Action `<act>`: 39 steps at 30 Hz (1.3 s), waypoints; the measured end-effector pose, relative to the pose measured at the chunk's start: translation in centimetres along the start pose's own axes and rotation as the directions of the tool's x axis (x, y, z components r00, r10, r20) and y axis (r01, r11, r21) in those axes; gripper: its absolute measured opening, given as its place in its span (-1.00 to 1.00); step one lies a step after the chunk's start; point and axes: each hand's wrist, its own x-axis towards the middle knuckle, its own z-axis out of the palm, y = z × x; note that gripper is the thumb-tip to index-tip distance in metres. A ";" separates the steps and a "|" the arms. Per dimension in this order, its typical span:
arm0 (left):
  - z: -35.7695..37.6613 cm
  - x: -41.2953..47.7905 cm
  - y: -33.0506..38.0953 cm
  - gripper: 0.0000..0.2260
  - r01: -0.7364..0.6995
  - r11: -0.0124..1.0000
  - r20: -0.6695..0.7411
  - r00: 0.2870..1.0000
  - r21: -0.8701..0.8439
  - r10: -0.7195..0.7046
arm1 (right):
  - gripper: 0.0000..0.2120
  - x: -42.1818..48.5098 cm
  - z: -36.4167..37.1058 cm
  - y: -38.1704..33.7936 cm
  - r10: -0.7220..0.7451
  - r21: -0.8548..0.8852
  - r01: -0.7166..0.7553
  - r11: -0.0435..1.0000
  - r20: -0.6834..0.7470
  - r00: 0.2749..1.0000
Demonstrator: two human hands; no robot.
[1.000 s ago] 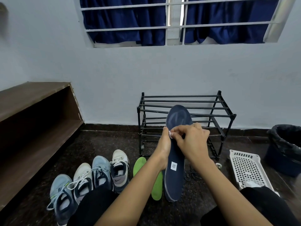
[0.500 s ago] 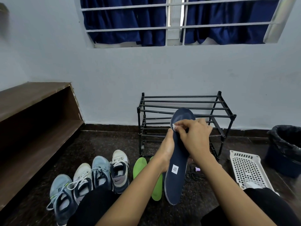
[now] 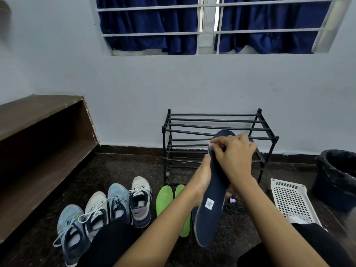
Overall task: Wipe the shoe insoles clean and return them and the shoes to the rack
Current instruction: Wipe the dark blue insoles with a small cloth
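- Head view: our left hand [image 3: 200, 182] grips the long navy foam insole [image 3: 211, 218] at mid-length, toe up, in front of the black metal rack [image 3: 217, 120], steadying it for wiping.
- Our right hand [image 3: 236, 157], wrist bent, fingers curled, pinches a small white wipe [image 3: 210, 145] against the toe end.

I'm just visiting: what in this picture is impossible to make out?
Head view:
- White scrap: mostly covered by the right hand; cloth or tissue unclear.
- Left hand: its fingers are behind the navy insole.
- Second green insole: partly behind the left forearm.
- Bin: cut off by the right edge.
- Purple item on the floor: too small to identify.
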 end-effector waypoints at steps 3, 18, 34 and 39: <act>-0.1 0.3 -0.1 -0.44 0.030 1.000 0.000 1.000 0.001 -0.030 | -0.89 -0.2 0.3 0.1 0.048 0.035 -0.050 0.998 0.074 0.996; -0.1 0.9 -0.5 -0.46 -0.002 1.000 -0.087 0.996 -0.005 0.001 | -0.88 -0.4 0.0 -0.2 0.078 -0.017 -0.078 0.997 0.057 0.995; 0.1 0.9 -0.4 -0.47 -0.031 0.998 -0.039 0.999 0.058 0.034 | -0.90 -0.5 -0.4 0.5 0.088 0.093 -0.092 0.991 0.043 0.995; 0.3 0.5 -0.6 -0.48 0.022 0.997 0.020 1.000 0.072 -0.024 | -0.88 -0.4 -0.4 0.8 0.122 0.092 -0.130 0.987 0.089 0.989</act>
